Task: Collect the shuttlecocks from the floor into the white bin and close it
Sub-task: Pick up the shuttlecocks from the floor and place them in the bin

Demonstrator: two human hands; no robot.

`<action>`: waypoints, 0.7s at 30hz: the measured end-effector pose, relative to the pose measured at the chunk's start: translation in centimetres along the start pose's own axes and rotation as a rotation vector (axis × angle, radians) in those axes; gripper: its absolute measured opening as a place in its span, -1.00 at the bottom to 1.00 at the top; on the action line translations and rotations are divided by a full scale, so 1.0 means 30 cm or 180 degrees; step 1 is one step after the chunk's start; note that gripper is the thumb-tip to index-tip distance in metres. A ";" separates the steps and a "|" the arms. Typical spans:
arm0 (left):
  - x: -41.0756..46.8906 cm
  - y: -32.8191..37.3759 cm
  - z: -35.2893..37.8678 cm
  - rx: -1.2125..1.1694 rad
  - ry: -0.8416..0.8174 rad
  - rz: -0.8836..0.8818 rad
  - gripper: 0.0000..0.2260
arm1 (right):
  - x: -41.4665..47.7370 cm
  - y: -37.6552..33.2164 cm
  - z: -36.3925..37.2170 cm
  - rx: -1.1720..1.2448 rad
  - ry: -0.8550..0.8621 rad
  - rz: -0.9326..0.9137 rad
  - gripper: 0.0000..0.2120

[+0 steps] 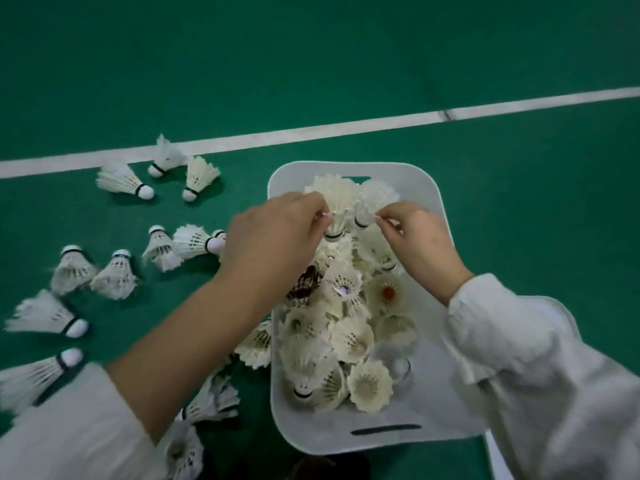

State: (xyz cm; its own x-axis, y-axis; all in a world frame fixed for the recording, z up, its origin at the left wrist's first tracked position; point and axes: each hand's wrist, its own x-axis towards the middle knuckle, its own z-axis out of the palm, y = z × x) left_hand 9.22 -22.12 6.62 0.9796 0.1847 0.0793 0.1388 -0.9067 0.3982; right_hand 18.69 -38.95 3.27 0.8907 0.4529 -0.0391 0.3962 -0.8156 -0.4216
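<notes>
A white bin (pixel 287 403) stands on the green floor, heaped with white shuttlecocks (pixel 349 337). Over its far end my left hand (pixel 273 233) pinches the feathers of one shuttlecock (pixel 334 199). My right hand (pixel 419 237) pinches a second shuttlecock (pixel 375 199) right beside it. Both shuttlecocks hang just above the pile with their cork ends down. Several more shuttlecocks (pixel 121 181) lie scattered on the floor left of the bin, and a few (pixel 214 400) lie under my left forearm. No lid for the bin can be made out.
A white court line (pixel 346 128) crosses the green floor beyond the bin. One dark-feathered shuttlecock (pixel 306 282) sits among the white ones in the bin. A white flat edge (pixel 495 455) shows at the bottom right under my right sleeve.
</notes>
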 end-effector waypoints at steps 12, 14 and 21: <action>-0.036 0.006 0.046 -0.0011 0.0034 -0.0141 -0.78 | 0.061 0.042 0.188 -0.0534 -0.0746 0.0022 -0.77; -0.038 0.003 0.049 -0.0027 0.0020 -0.0142 -0.78 | 0.037 0.022 0.128 -0.0269 -0.0502 -0.0077 -0.63; -0.051 0.017 0.055 -0.0173 -0.0023 -0.0022 -0.78 | -0.102 -0.064 -0.028 0.1073 -0.0459 -0.0862 -0.55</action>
State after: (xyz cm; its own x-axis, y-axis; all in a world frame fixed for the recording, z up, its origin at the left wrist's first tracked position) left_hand 8.04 -23.50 5.19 0.9797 0.1881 0.0699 0.1376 -0.8835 0.4477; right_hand 15.40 -39.06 4.96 0.7153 0.6988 -0.0025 0.4947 -0.5089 -0.7045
